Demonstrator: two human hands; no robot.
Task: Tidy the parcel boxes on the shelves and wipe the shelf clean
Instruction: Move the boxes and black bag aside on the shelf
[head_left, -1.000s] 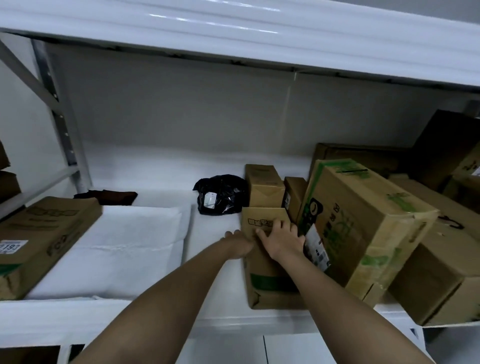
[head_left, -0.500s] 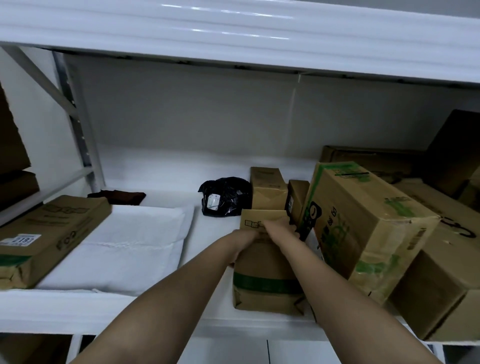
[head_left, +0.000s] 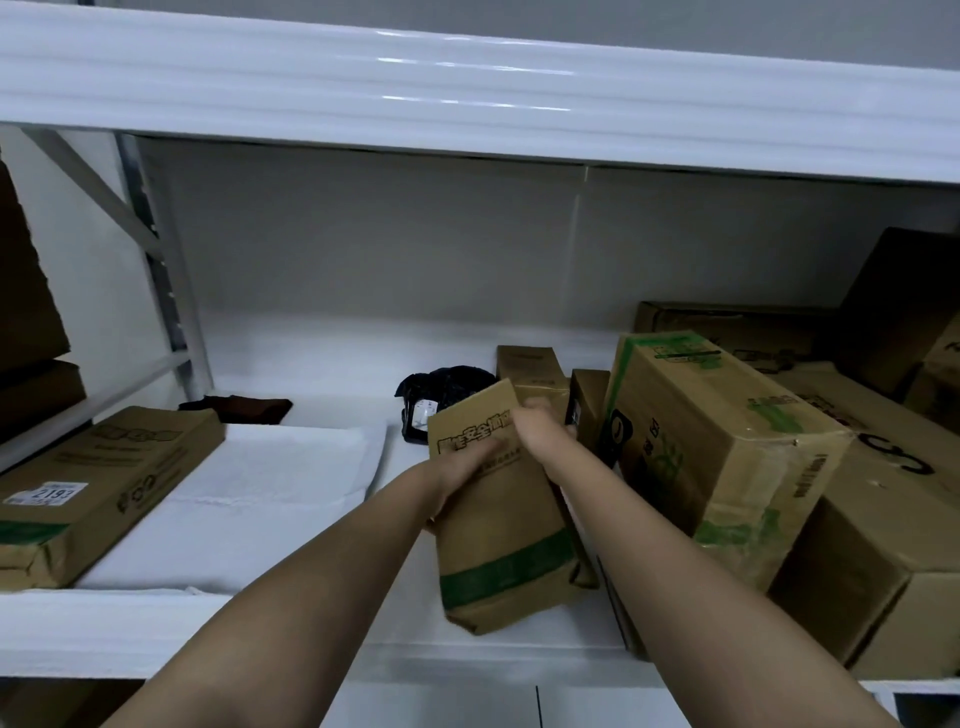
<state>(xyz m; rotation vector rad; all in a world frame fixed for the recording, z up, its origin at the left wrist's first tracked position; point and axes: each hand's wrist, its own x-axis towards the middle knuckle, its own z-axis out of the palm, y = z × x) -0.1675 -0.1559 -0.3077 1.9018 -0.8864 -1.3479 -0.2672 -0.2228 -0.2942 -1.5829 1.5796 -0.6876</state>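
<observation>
Near the shelf's front edge, mid-bay: left hand curled on the near face of a tall box, right hand wrapped over its top right corner. Held between both, tilted, top leaning away and left, base close to the shelf; contact with the board hard to tell. Just behind: a black bag, a small box and a dark carton. Right of those, a big green-printed box leaning on a bigger one, more stacked behind. Left, well apart: white padded mailer, flat labelled box, dark cloth at the back.

Step in hand, by the look of it: tidying, repositioning the tall box. Wiping not yet begun; cloth untouched. Next move calls for a firm two-hand hold, clearance from the leaning green-printed box, then a square set-down in line with the others. Risk: nudging that leaning box off its perch.
</observation>
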